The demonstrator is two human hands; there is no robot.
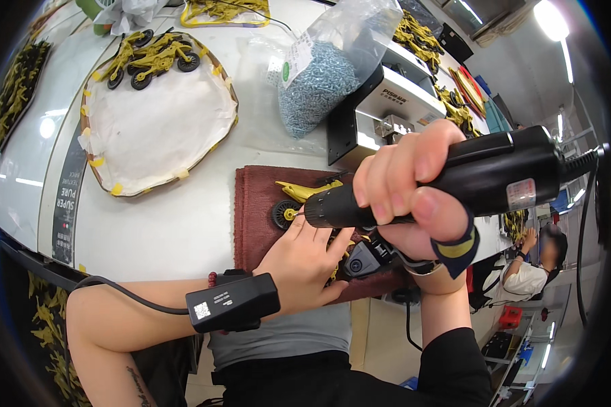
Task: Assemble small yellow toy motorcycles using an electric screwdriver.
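A yellow toy motorcycle point(307, 192) with black wheels lies on a folded brown cloth point(250, 203). My left hand point(300, 261) rests over it, its fingertips beside the wheel hub and its thumb set apart; yellow parts show between thumb and fingers, and much of the toy is hidden beneath. My right hand point(411, 180) is wrapped round a black electric screwdriver point(502, 169), held slanting down to the left. The driver's nose comes down at the left fingertips near the wheel, where the bit is barely visible.
At the back left, a round tray point(156, 136) lined with white holds several toy motorcycles point(157, 57). A clear bag of small bluish screws point(319, 85) leans by a white-and-black machine point(394, 95). Black boxes are strapped at my wrists; a cable point(584, 251) trails from the driver. Another person point(523, 275) sits at right.
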